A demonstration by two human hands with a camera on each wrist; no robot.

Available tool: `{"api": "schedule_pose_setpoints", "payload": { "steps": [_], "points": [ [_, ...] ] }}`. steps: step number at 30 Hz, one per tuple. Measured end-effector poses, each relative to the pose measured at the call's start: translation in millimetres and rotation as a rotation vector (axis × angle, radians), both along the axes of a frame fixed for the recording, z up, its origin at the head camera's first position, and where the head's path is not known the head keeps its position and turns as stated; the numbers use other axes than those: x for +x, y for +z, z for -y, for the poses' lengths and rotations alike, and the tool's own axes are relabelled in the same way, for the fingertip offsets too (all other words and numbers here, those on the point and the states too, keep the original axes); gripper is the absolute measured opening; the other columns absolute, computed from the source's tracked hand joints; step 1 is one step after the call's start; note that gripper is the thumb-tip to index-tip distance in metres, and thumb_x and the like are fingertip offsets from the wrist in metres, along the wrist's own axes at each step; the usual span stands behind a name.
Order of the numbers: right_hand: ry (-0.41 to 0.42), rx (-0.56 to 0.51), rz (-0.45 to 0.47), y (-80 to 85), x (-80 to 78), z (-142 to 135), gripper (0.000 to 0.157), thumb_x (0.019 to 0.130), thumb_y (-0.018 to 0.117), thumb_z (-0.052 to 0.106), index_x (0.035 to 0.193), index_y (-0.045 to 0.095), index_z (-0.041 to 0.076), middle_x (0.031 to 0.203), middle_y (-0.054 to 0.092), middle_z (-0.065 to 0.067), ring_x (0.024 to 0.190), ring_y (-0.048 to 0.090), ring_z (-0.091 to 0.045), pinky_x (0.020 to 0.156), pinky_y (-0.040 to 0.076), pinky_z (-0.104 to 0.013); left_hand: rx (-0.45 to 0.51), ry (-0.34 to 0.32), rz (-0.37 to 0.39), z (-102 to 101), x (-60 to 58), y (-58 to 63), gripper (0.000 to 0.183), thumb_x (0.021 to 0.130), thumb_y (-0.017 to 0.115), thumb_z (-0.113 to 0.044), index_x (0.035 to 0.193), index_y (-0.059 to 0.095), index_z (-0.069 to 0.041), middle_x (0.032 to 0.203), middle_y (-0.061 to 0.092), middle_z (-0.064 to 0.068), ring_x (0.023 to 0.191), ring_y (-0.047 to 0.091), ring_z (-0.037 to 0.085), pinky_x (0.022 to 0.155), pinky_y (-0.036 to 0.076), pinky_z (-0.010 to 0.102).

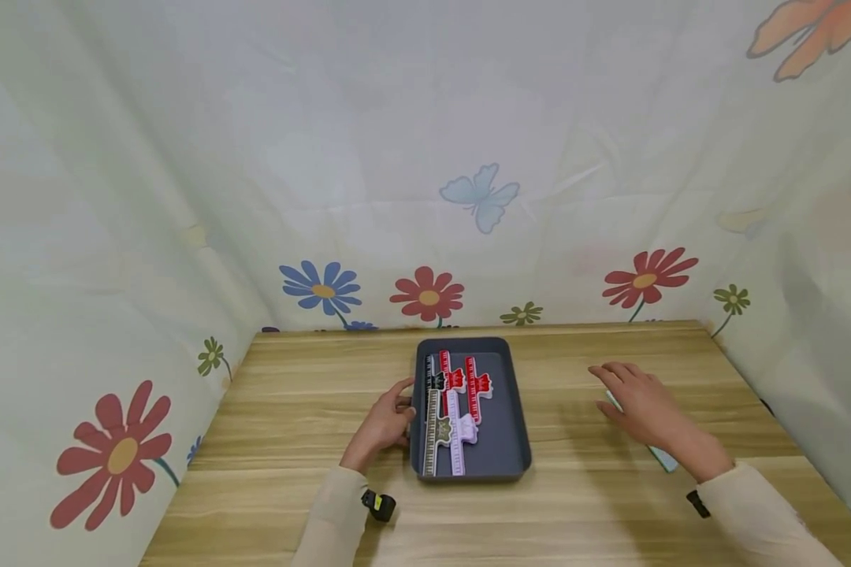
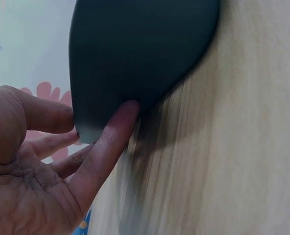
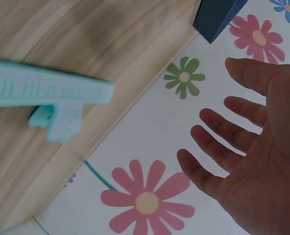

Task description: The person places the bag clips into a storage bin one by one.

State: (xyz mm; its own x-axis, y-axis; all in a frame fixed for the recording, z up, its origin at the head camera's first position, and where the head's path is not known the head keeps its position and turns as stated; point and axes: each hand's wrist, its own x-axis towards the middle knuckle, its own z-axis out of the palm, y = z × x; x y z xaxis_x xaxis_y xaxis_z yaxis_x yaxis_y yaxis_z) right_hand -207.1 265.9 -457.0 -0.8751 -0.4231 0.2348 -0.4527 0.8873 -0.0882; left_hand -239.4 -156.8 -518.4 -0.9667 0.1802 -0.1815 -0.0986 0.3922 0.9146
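Note:
A dark grey tray (image 1: 492, 465) sits on the table, and my left hand (image 1: 384, 417) grips its left side. In the left wrist view the thumb meets the tray's rim while another finger (image 2: 105, 147) lies along the outer wall. Inside the tray are several ruled clips: a black one (image 1: 429, 370), two red ones, one of them a red clip (image 1: 472, 402) on the right, a greyish clip (image 1: 432, 441) and a lavender clip (image 1: 457, 449). Over to the right, my right hand (image 1: 645, 405) hovers with fingers spread above a mint-green clip (image 3: 52, 88), holding nothing.
The wood-grain table (image 1: 312, 378) is bordered by a white fabric backdrop (image 1: 369, 197) printed with flowers and butterflies, at the back and on both sides. The tray stands between my two hands, its right half bare of clips.

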Motion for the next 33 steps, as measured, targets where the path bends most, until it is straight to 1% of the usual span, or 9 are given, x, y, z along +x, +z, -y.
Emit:
{"api": "schedule_pose_setpoints", "payload": {
  "steps": [3, 11, 14, 18, 22, 30, 33],
  "points": [
    [0.004, 0.002, -0.003, -1.3, 1.8, -9.9, 0.054, 0.087, 0.073, 0.016, 0.134, 0.054, 0.0, 0.128, 0.058, -0.021, 0.118, 0.053, -0.043, 0.086, 0.048, -0.065, -0.009, -0.001, 0.003, -0.5, 0.5, 0.8, 0.061, 0.095, 0.047, 0.0, 0.153, 0.032, -0.012, 0.137, 0.052, 0.031, 0.091, 0.066, 0.027, 0.051, 0.059, 0.038],
    [-0.025, 0.051, 0.035, -6.5, 4.5, -32.5, 0.051, 0.088, 0.072, 0.018, 0.132, 0.055, 0.0, 0.125, 0.059, -0.021, 0.115, 0.054, -0.043, 0.084, 0.05, -0.063, -0.013, 0.003, 0.008, -0.9, -1.1, 1.4, 0.062, 0.095, 0.048, -0.001, 0.153, 0.033, -0.013, 0.138, 0.052, 0.029, 0.091, 0.066, 0.026, 0.051, 0.059, 0.037],
    [-0.015, 0.047, 0.028, -10.6, 6.0, -40.6, 0.051, 0.086, 0.074, 0.016, 0.13, 0.056, -0.001, 0.122, 0.06, -0.021, 0.111, 0.056, -0.042, 0.082, 0.052, -0.06, -0.01, 0.001, 0.003, -1.0, -0.2, 1.9, 0.062, 0.094, 0.048, -0.001, 0.153, 0.032, -0.013, 0.137, 0.053, 0.03, 0.089, 0.066, 0.026, 0.051, 0.059, 0.038],
    [-0.007, 0.044, 0.029, -16.2, 6.4, -50.1, 0.051, 0.083, 0.076, 0.012, 0.127, 0.058, -0.004, 0.119, 0.061, -0.023, 0.107, 0.058, -0.044, 0.083, 0.052, -0.059, -0.006, 0.003, 0.007, -0.9, 0.0, 1.8, 0.062, 0.095, 0.047, -0.001, 0.153, 0.032, -0.013, 0.137, 0.052, 0.03, 0.089, 0.066, 0.025, 0.051, 0.059, 0.038],
    [-0.015, 0.052, 0.055, -22.2, 4.5, -56.2, 0.05, 0.082, 0.076, 0.01, 0.126, 0.058, -0.004, 0.117, 0.061, -0.023, 0.107, 0.058, -0.044, 0.085, 0.052, -0.059, -0.009, 0.008, 0.01, -0.9, -0.7, 1.8, 0.061, 0.095, 0.047, -0.001, 0.153, 0.032, -0.014, 0.137, 0.053, 0.029, 0.09, 0.065, 0.025, 0.051, 0.059, 0.037],
    [0.001, 0.089, 0.074, -30.0, 2.4, -64.2, 0.051, 0.077, 0.076, -0.003, 0.125, 0.059, -0.002, 0.115, 0.06, -0.021, 0.099, 0.06, -0.041, 0.073, 0.055, -0.054, -0.008, 0.009, 0.018, -0.8, 0.2, 2.1, 0.061, 0.096, 0.048, -0.002, 0.153, 0.032, -0.015, 0.137, 0.052, 0.029, 0.092, 0.066, 0.027, 0.052, 0.059, 0.037],
    [-0.001, 0.103, 0.095, -32.5, 1.6, -66.7, 0.051, 0.075, 0.075, -0.006, 0.123, 0.06, -0.002, 0.115, 0.06, -0.022, 0.099, 0.059, -0.042, 0.074, 0.055, -0.054, -0.007, 0.01, 0.019, -0.5, 0.0, 1.9, 0.061, 0.096, 0.047, -0.002, 0.153, 0.032, -0.015, 0.137, 0.052, 0.029, 0.094, 0.066, 0.028, 0.053, 0.059, 0.038]
  ]
}}
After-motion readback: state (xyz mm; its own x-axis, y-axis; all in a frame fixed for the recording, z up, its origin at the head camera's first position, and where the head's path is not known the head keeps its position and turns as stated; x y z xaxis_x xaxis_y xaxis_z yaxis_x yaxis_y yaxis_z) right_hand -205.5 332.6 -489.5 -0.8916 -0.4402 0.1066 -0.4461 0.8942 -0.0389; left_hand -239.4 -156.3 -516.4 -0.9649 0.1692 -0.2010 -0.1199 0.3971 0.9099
